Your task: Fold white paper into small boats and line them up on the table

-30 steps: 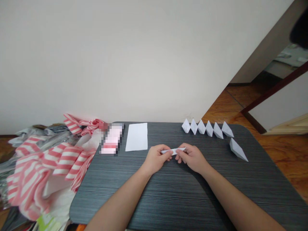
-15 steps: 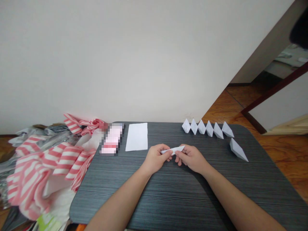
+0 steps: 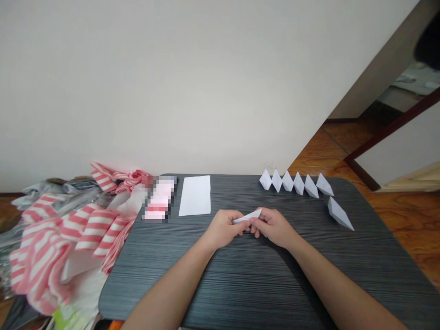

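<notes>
Between both hands is a small white folded paper boat point(image 3: 248, 217), long and narrow with a pointed right end. My left hand point(image 3: 225, 228) pinches its left part between thumb and fingers. My right hand point(image 3: 273, 225) grips the right part, thumb on the near side. The two thumbs almost meet at the paper's lower edge, and the fingers hide its underside. Off to the right, one more folded paper boat point(image 3: 339, 214) lies on the dark table point(image 3: 247, 284). Behind it stands a row of several white folded paper boats point(image 3: 288, 182).
White paper sheets point(image 3: 195, 195) lie left of my hands, beside a pixelated rectangular thing point(image 3: 159, 199). A heap of red-and-white striped cloth point(image 3: 51, 256) and plastic bags is left of the table. A wall point(image 3: 206, 91) rises along its far edge; wooden floor point(image 3: 419, 224) shows right.
My left thumb has slid along the paper toward my right thumb, and my left hand has turned slightly. The paper now tilts up more to the right. Everything on the table stays put.
</notes>
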Tool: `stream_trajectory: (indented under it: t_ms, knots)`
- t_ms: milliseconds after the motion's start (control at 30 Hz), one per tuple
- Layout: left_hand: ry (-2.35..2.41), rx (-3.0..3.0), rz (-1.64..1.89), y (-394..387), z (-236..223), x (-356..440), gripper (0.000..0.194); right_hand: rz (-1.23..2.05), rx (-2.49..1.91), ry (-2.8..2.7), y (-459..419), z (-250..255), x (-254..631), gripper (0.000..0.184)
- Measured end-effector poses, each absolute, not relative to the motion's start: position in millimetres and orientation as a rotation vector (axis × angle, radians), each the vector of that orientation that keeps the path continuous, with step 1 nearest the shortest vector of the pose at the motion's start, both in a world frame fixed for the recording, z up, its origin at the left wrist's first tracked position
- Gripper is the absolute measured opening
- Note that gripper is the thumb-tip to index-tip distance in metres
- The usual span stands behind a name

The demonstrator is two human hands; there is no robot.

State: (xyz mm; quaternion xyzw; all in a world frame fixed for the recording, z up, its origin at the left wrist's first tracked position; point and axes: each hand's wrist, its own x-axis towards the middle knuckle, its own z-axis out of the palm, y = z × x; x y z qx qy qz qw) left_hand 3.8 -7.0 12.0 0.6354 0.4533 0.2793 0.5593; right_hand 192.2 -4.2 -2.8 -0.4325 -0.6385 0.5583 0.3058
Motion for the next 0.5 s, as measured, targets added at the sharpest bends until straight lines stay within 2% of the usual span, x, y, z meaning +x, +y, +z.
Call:
stream_trajectory:
  t_ms: [167, 500]
  knots:
    - [1.069, 1.453, 0.692, -7.4, 15.0, 4.6, 0.026, 1.446, -1.116, -1.731, -4.5, -2.7, 192.9, 0.015]
    - [1.111, 1.617, 0.699, -7.3, 11.1, 5.0, 0.032, 1.172, -1.179, -1.899, -5.3, 3.8, 193.2, 0.020]
